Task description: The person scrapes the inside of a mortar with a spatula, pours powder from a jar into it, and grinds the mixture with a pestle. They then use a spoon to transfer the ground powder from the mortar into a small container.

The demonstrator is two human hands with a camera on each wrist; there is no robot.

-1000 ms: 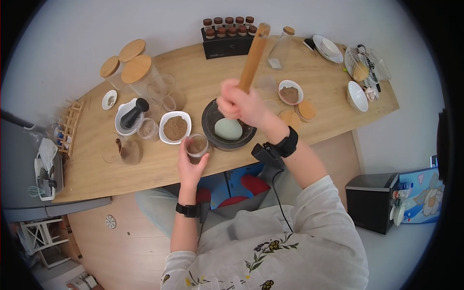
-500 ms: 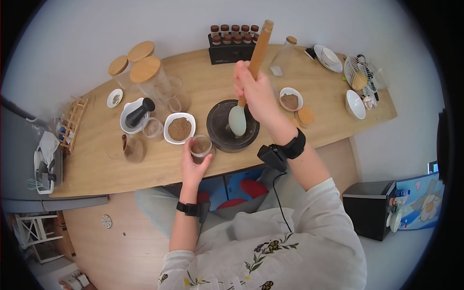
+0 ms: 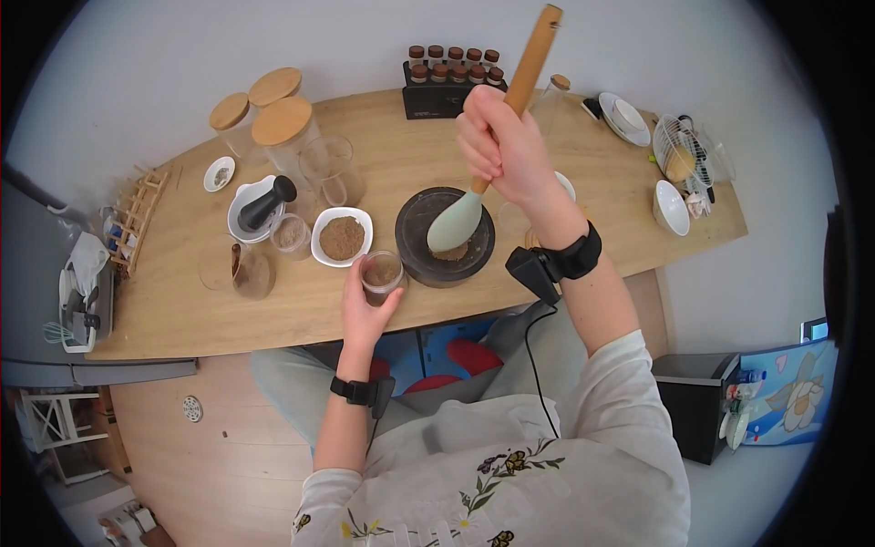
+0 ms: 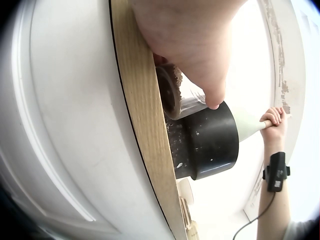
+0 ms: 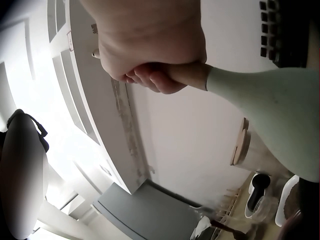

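My right hand (image 3: 506, 141) grips the wooden handle of a pale green spoon (image 3: 456, 221). The spoon slants down, its head over the opening of a dark mortar (image 3: 416, 214) that has brown powder in the bottom. In the right wrist view, the fingers curl round the handle just above the green head (image 5: 270, 105). With thumb and fingers on either side, my left hand (image 3: 369, 314) holds a small glass jar (image 3: 383, 272) of brown powder at the table's front edge. The left wrist view shows this jar (image 4: 192, 100) standing close beside the black mortar (image 4: 215, 142).
Left of the jar are a square white bowl (image 3: 342, 261) of brown powder, a white mortar with a black pestle (image 3: 266, 204) and several glass jars. Behind stands a spice rack (image 3: 447, 98). A white bowl (image 3: 671, 208) and a wire basket (image 3: 679, 146) are at the right.
My right hand has moved up and to the right with the spoon, whose head has turned and tilted. Powder now shows in the mortar. My left hand stays round the jar.
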